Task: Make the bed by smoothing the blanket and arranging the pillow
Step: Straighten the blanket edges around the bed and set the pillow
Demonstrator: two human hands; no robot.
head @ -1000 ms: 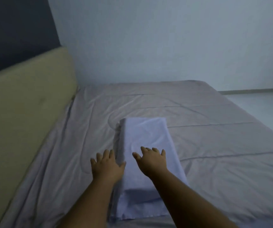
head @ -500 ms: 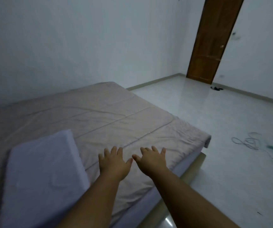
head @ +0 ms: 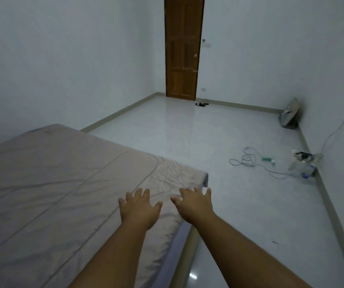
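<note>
A grey-beige blanket [head: 48, 183] covers the bed across the lower left, mostly flat with creases near its foot corner [head: 187, 175]. My left hand [head: 139, 206] is stretched out palm down over the blanket near the bed's right edge, fingers spread, holding nothing. My right hand [head: 195, 203] is also palm down with fingers apart, over the edge close to the foot corner. Whether the palms touch the fabric I cannot tell. The pillow is out of view.
A white tiled floor [head: 219, 132] lies right of the bed. Tangled cables [head: 248, 159] and a power strip with clutter [head: 303, 163] lie near the right wall. A bag [head: 289, 117] leans in the far corner. A brown wooden door [head: 183, 46] stands shut ahead.
My view has swung right, from the headboard end toward the foot of the bed. The pillow has left the frame. Both hands now hover near the foot corner, still spread.
</note>
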